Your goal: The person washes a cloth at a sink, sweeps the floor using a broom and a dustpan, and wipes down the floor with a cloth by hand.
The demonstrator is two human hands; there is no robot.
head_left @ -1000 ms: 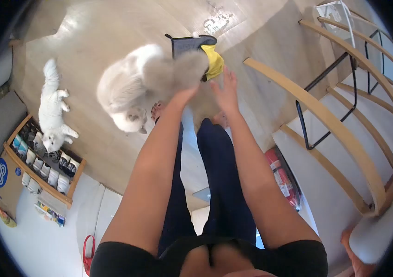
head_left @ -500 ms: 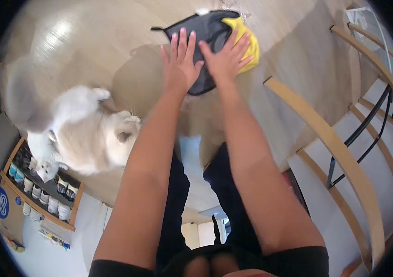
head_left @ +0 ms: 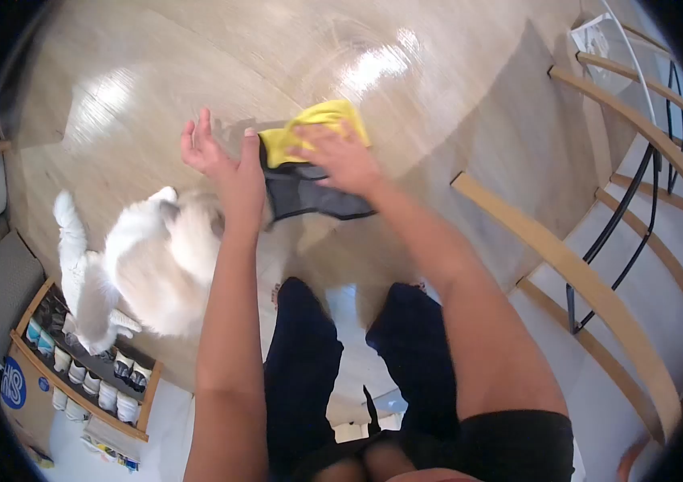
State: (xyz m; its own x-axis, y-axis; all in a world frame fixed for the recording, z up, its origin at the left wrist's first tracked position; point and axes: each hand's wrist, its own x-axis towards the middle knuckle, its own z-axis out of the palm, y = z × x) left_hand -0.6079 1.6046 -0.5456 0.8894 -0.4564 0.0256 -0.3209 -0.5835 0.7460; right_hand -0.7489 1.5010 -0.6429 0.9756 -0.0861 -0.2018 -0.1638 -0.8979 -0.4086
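Observation:
A yellow-and-grey cleaning cloth (head_left: 297, 191) with dark edging lies partly folded on the wooden floor, its yellow side at the far end. My right hand (head_left: 343, 157) rests on the cloth with its fingers spread flat over the yellow part. At the cloth's left edge is my left hand (head_left: 233, 165), raised a little, fingers apart and holding nothing. Its thumb is beside the yellow fold; whether it touches the cloth I cannot tell. A fluffy cream-and-white cat (head_left: 161, 273) is on the floor just left of my left forearm.
A second white cat (head_left: 88, 285) is beside a wooden shoe rack (head_left: 148, 402) holding several pairs of shoes. Curved wooden chair legs (head_left: 566, 265) rise on the right, with black cables (head_left: 626, 209) behind them. The floor (head_left: 430, 72) shows bright reflections.
The cloth has come closer to me and is now folded differently. My left hand has lifted off it and moved left; my right hand stays on it. The cream cat has turned its head.

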